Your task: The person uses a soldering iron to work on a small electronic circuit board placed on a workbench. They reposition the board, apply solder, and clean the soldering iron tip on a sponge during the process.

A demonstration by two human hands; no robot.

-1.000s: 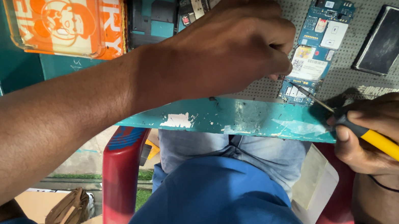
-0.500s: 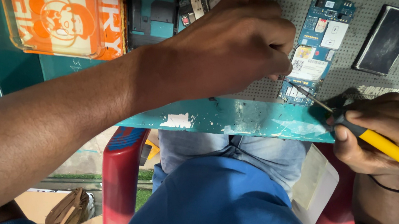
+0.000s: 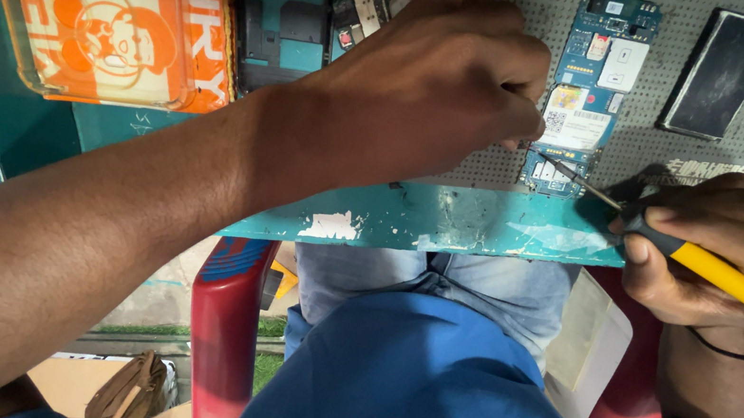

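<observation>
While my left hand (image 3: pixel 436 83) presses down beside the blue circuit board (image 3: pixel 589 84) on the grey mat at the far right of the tabletop (image 3: pixel 447 224), my right hand (image 3: pixel 731 247) has a closed grip on the yellow soldering iron (image 3: pixel 718 274), tip touching the board's near end.

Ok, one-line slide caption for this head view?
Right hand touches yellow-handled soldering iron to blue circuit board; left hand steadies it.
</observation>
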